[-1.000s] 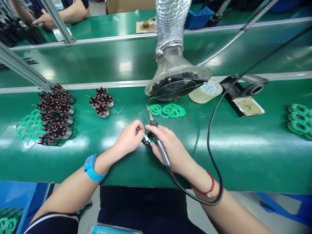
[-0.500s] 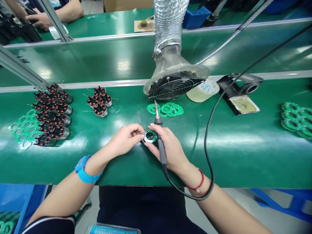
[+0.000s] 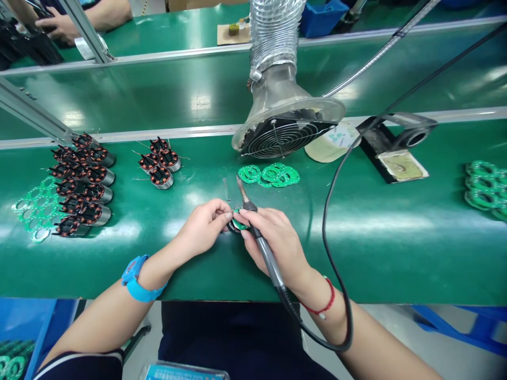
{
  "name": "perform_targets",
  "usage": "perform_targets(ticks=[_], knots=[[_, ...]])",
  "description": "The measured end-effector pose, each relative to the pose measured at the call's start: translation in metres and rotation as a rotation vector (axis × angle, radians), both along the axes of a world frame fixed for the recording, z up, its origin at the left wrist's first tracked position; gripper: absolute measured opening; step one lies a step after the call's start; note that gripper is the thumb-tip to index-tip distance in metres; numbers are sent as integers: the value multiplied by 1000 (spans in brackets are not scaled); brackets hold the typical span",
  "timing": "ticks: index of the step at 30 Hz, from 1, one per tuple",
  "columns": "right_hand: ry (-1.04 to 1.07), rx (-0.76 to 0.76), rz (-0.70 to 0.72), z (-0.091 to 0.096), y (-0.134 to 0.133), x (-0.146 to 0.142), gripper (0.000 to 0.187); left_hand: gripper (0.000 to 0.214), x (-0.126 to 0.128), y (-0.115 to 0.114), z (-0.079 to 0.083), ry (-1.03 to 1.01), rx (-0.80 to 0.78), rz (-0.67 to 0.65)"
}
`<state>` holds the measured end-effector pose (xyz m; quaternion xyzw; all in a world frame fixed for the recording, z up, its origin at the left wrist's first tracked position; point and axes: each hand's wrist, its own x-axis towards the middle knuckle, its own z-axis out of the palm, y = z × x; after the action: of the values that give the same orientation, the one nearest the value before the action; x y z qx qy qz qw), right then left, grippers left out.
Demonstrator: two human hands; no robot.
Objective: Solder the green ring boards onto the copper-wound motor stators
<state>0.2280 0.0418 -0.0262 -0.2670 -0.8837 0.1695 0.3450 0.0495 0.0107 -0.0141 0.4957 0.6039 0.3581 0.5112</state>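
Observation:
My left hand [image 3: 204, 226] is closed, thumb and fingertips pinching the left side of a small round part with a green ring-shaped circuit board [image 3: 240, 226] on it. Most of that part is hidden by fingers. My right hand [image 3: 279, 240] is wrapped loosely round a soldering iron [image 3: 266, 256], its tip pointing up and left, away from me. Fingertips of the same hand touch the right side of the board. Beyond the iron's tip lie several loose green ring boards [image 3: 273, 175]. A small group of copper-wound motor stators [image 3: 160, 163] stands to the left.
More wound stators [image 3: 85, 190] stand in rows at far left, beside green ring boards [image 3: 37, 211]. A fume extractor hood [image 3: 285, 126] hangs ahead. Behind it are a tape roll [image 3: 332, 142] and an iron stand [image 3: 396, 148]. The iron's black cable [image 3: 327, 227] loops over my right forearm.
The soldering iron has tilted, its tip swinging left and nearer to me. My right fingers have shifted left over the ring board, which now shows less. The camera view has shifted slightly.

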Motion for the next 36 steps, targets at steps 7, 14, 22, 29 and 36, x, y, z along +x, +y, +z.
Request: perform_targets(ticks=[7,14,22,29,36], knots=[[-29,-100,-137,-4,0,-4,51,12,1,2,-1,58,-14,19],[-65,-180,-129,-11,0,-9,50,15,3,1,1,291,91,-3],[-88,-181,-37,-8,6,-7,48,14,0,1,-5,-6,-42,39],[-12,-55,-30,-2,3,-4,50,13,-1,5,-4,-125,-56,89],[-57,-58,-21,-6,2,-3,39,14,-1,4,-9,-108,-24,92]])
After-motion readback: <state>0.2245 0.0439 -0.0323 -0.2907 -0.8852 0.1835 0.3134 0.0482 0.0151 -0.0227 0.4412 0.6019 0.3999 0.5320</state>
